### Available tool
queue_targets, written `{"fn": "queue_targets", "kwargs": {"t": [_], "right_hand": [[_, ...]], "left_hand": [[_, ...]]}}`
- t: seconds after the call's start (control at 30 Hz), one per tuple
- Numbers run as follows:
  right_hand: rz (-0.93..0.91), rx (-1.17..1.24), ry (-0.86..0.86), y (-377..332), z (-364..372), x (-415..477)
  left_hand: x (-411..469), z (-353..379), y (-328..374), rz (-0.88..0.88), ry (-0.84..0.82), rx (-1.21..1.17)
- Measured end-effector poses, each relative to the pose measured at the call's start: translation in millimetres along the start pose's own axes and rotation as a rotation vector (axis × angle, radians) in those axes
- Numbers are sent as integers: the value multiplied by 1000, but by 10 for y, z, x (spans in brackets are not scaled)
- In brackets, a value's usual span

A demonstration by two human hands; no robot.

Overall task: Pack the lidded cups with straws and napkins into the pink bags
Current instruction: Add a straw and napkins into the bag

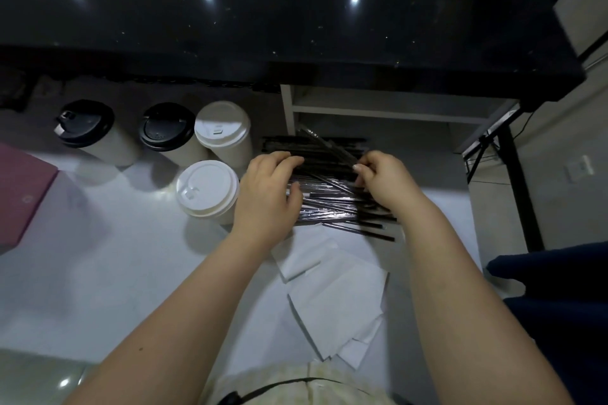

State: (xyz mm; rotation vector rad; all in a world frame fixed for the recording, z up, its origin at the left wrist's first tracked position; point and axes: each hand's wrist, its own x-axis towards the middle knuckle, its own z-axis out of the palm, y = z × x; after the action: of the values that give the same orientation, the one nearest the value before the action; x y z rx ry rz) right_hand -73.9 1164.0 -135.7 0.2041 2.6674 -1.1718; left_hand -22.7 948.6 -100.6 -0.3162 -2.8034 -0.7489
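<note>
A pile of wrapped black straws [332, 204] lies on the white table, right of centre. My left hand [268, 194] rests on the pile's left side with fingers curved over the straws. My right hand [383, 179] pinches a straw at the pile's right side and lifts one end. Several lidded paper cups stand to the left: two with black lids [86, 123] [166, 126], two with white lids [222, 125] [207, 189]. White napkins [335, 293] lie spread below the straws. A pink bag [23, 194] lies flat at the left edge.
A black countertop [296, 10] overhangs the far side, with a white shelf [388, 108] beneath it. A dark blue cloth [556, 273] sits at the right. The white table [98, 273] extends toward me on the left.
</note>
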Motion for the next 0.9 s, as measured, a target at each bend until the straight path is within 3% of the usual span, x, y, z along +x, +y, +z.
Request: {"fn": "queue_targets", "kwargs": {"t": [0.2, 0.43, 0.7, 0.9], "right_hand": [[49, 253, 9, -57, -51, -51], [85, 650, -136, -361, -182, -367], [-83, 717, -256, -753, -78, -828], [-132, 694, -397, -1102, 372, -1107]], "left_hand": [[0, -34, 65, -19, -36, 4], [69, -220, 203, 19, 35, -4], [-162, -665, 278, 35, 196, -3], [-724, -1067, -38, -160, 292, 82]]}}
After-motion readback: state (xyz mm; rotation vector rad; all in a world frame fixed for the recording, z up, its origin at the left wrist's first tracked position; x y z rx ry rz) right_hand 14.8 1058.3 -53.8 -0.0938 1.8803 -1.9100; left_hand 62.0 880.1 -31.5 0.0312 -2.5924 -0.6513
